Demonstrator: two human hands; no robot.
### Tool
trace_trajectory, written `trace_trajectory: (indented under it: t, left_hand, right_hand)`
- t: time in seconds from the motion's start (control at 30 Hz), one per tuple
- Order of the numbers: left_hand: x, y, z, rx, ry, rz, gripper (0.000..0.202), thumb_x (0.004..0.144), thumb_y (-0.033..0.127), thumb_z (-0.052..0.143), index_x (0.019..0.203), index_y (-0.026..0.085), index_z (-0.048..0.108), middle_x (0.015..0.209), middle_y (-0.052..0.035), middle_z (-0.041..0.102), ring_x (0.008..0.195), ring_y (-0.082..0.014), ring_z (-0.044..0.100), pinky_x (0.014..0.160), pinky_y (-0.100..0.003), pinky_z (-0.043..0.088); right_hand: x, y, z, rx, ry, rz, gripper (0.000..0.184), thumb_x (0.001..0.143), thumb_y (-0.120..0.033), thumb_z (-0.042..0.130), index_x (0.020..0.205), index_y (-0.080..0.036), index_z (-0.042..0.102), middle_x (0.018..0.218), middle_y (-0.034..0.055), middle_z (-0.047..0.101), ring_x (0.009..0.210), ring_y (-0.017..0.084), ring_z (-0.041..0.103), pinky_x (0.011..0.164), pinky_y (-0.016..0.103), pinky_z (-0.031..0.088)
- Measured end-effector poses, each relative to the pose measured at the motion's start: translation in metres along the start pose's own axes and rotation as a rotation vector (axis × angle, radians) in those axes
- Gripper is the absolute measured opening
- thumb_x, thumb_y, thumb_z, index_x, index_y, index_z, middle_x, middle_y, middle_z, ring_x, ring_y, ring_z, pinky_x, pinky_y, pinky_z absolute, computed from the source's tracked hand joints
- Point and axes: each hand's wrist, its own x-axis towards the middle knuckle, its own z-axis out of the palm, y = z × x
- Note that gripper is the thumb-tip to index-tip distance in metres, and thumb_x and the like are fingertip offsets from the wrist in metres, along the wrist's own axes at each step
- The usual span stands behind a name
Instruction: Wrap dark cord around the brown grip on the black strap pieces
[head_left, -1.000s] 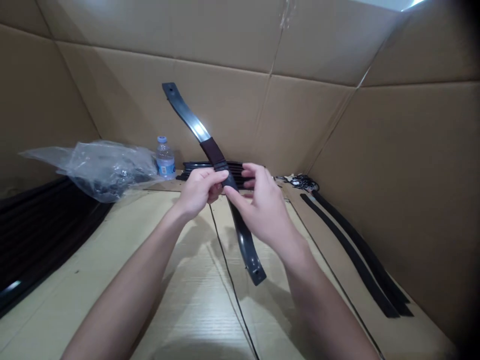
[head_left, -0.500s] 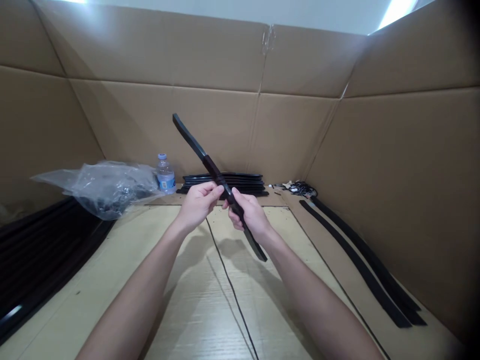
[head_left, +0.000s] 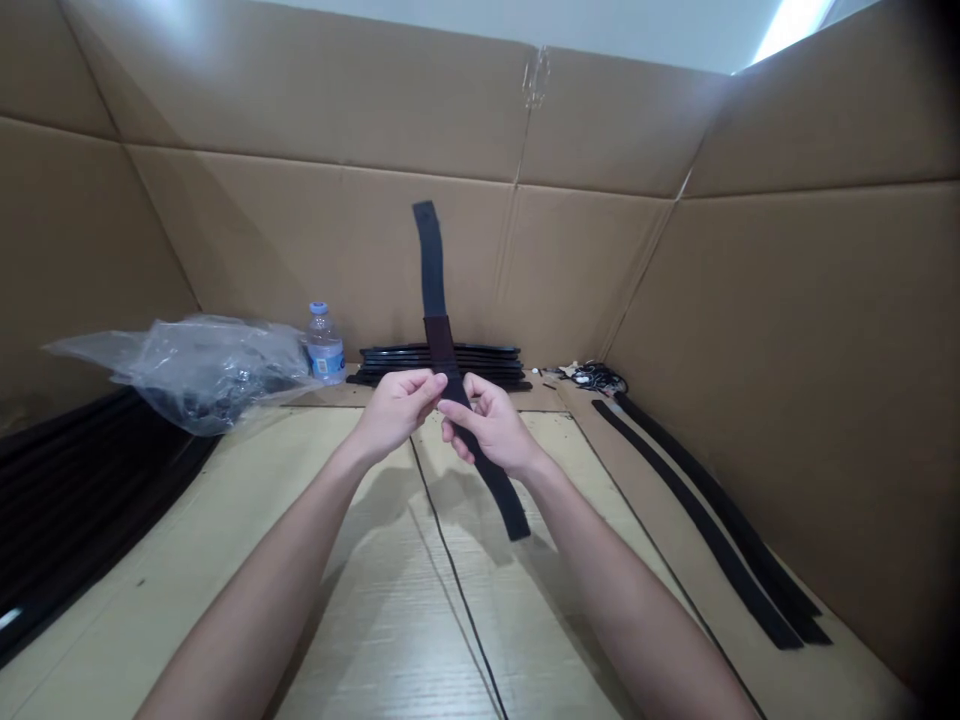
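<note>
A curved black strip [head_left: 432,262] with a dark reddish-brown band around its middle is held up above the table, its broad flat face toward me. My left hand [head_left: 397,415] pinches the strip just below the band, between thumb and bent fingers. Close beside it on the right, my right hand [head_left: 495,425] grips the lower part, thumb across the face and fingers behind. The strip's upper end stands against the cardboard wall, and its lower end points down to the right. My fingers hide part of its middle.
Behind the hands lies a stack of black strips [head_left: 480,362], beside a water bottle [head_left: 326,345] and a clear plastic bag [head_left: 217,365]. Long black strips [head_left: 705,530] lie at right; dark ribbed pieces [head_left: 82,500] at left. Cardboard walls [head_left: 300,230] enclose the table [head_left: 300,620].
The strip has turned from nearly edge-on to flat face toward me, and its upper end has swung right, more upright. My right thumb has moved across its face.
</note>
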Motion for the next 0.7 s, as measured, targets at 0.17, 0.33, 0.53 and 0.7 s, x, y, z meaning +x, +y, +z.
trace_trajectory:
  t: [0.17, 0.33, 0.53, 0.7]
  left_hand:
    - [0.0025, -0.0024, -0.0043, 0.188, 0.116, 0.065, 0.041, 0.083, 0.045, 0.056, 0.058, 0.016, 0.042, 0.050, 0.0055, 0.035, 0.045, -0.0062, 0.027, 0.042, -0.020, 0.020]
    - [0.0028, 0.0008, -0.0018, 0.245, 0.115, 0.064, 0.033, 0.084, 0.040, 0.055, 0.064, 0.014, 0.053, 0.052, 0.0039, 0.043, 0.046, -0.0072, 0.033, 0.043, -0.020, 0.023]
    - [0.0035, -0.0044, -0.0024, 0.164, 0.069, 0.055, 0.037, 0.085, 0.044, 0.054, 0.064, 0.014, 0.053, 0.051, 0.0042, 0.043, 0.044, -0.0063, 0.031, 0.041, -0.020, 0.022]
    - [0.0023, -0.0046, 0.0001, 0.119, 0.018, 0.064, 0.038, 0.087, 0.046, 0.051, 0.068, 0.014, 0.055, 0.052, 0.0028, 0.049, 0.043, -0.0071, 0.037, 0.042, -0.020, 0.025]
  right_hand:
    - [0.0045, 0.0046, 0.0042, -0.034, 0.158, -0.003, 0.032, 0.085, -0.050, 0.052, 0.074, -0.022, 0.042, 0.052, -0.0065, 0.057, 0.035, 0.007, 0.044, 0.031, 0.016, 0.031]
    - [0.0064, 0.0068, 0.0038, 0.054, 0.257, 0.059, 0.029, 0.075, -0.043, 0.068, 0.076, -0.018, 0.053, 0.056, -0.0039, 0.058, 0.041, 0.007, 0.046, 0.038, 0.018, 0.033]
    - [0.0049, 0.0040, 0.0027, 0.102, 0.171, 0.074, 0.026, 0.070, -0.036, 0.074, 0.069, -0.012, 0.064, 0.057, -0.0039, 0.054, 0.048, 0.006, 0.047, 0.047, 0.020, 0.041]
    - [0.0024, 0.0036, 0.0060, 0.148, 0.242, 0.095, 0.035, 0.060, -0.031, 0.082, 0.070, -0.017, 0.051, 0.056, -0.0062, 0.058, 0.046, 0.009, 0.056, 0.048, 0.025, 0.052]
